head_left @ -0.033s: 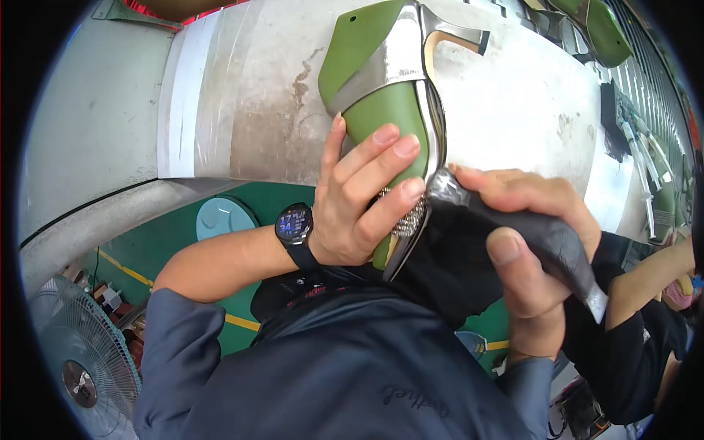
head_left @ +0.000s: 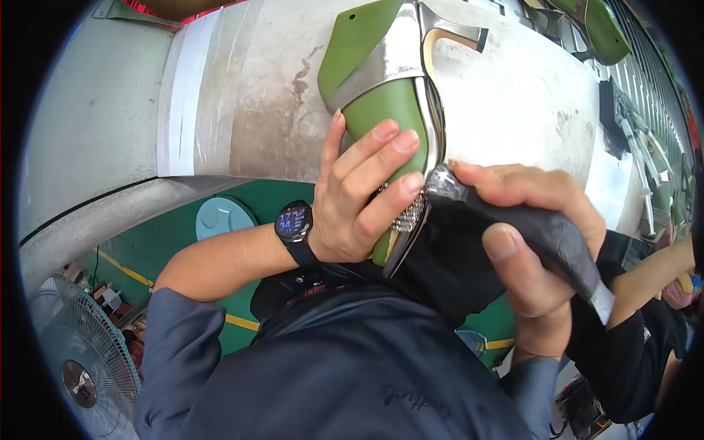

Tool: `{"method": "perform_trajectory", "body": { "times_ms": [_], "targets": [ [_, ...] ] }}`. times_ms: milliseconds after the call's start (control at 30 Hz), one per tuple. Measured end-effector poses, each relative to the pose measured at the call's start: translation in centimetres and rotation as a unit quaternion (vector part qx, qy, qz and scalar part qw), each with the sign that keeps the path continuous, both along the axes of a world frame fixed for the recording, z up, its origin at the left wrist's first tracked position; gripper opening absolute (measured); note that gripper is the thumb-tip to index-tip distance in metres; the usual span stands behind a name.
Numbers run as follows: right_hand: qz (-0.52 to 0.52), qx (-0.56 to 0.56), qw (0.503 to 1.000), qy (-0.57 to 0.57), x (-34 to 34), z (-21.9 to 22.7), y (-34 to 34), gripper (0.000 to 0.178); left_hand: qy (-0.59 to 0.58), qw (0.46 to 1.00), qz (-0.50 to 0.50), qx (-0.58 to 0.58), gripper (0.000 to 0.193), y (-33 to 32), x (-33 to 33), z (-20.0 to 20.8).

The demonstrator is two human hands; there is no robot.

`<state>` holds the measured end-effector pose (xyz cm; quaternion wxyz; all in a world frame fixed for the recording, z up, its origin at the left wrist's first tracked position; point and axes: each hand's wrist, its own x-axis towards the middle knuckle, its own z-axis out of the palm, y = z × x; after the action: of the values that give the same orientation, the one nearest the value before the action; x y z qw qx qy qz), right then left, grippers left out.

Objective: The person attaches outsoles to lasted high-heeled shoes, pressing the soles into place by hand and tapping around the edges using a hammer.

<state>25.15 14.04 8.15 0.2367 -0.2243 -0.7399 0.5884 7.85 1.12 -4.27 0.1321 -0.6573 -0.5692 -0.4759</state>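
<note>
A silver high-heeled sandal (head_left: 435, 114) is on a green shoe last (head_left: 385, 110), lying on its side with the heel toward the far side. A sparkling beaded strap (head_left: 408, 217) crosses its toe end. My left hand (head_left: 359, 194) is wrapped over the forefoot and holds the shoe. My right hand (head_left: 539, 235) is closed round a curved, dark-wrapped hand tool (head_left: 532, 222) with a rounded silvery head and a flat tip at its other end. The head is against or very close to the sole edge beside the beaded strap; contact cannot be made out.
The shoe's heel end is over a pale, stained worktable (head_left: 271, 95). Another green last (head_left: 598, 33) stands at the far right, near syringe-like tubes (head_left: 638, 158). A co-worker's arm (head_left: 653, 282) is close on the right. A fan (head_left: 81, 367) stands at the lower left.
My right hand and the tool's flat end have shifted slightly to the right. The tool's head stays by the sole edge, and my left hand keeps its hold.
</note>
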Motion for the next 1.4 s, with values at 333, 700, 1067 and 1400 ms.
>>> {"method": "perform_trajectory", "body": {
  "times_ms": [333,700,1067,1400],
  "targets": [
    [0.119,0.226,0.967,-0.008,0.1,1.8,-2.8,0.026,-0.016,1.000,0.002,0.011,0.039,0.0,0.4,0.1],
    [0.010,-0.018,1.000,0.015,2.9,1.4,-5.8,0.037,-0.018,1.000,0.011,0.014,0.035,0.0,0.3,0.4],
    [-0.077,-0.171,0.981,-0.044,-0.4,1.5,0.4,0.025,-0.016,0.999,0.025,0.027,0.032,0.2,0.7,-1.2],
    [-0.048,-0.200,0.974,-0.090,-4.2,0.5,5.6,0.023,-0.029,0.999,0.026,0.026,0.034,0.2,1.0,-1.7]
  ]
}}
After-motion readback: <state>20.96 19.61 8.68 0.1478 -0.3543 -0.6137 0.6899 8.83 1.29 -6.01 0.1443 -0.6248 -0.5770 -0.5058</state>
